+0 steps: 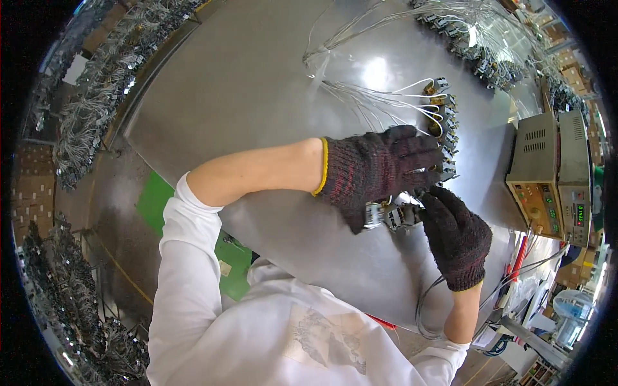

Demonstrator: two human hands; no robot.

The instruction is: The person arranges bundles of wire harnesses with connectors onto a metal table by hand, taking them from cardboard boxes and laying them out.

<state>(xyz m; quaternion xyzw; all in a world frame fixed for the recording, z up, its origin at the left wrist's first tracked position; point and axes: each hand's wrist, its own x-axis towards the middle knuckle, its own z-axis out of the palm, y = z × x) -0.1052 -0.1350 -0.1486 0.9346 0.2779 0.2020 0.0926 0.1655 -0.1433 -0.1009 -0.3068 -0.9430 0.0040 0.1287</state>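
Observation:
My left hand [386, 164], in a dark knit glove with a yellow cuff, reaches across the steel table. Its fingers are stretched out over a row of small metal parts with white wires [444, 119], covering some of them. Below its palm, near the thumb, are small boxy metal parts [400, 216]. My right hand [457, 235], gloved alike, comes in from the lower right. Its fingers are bent together against the right end of these parts; what lies between the fingertips is hidden. A grey cable [421, 309] loops beside the right wrist.
Two bench instruments [537, 180] with lit green digits stand at the table's right edge. More wired metal parts [470, 48] lie at the far right. A bundle of clear-white wires [328, 58] crosses the steel table [244, 90]. Racks of hanging wired parts [122, 83] line the left.

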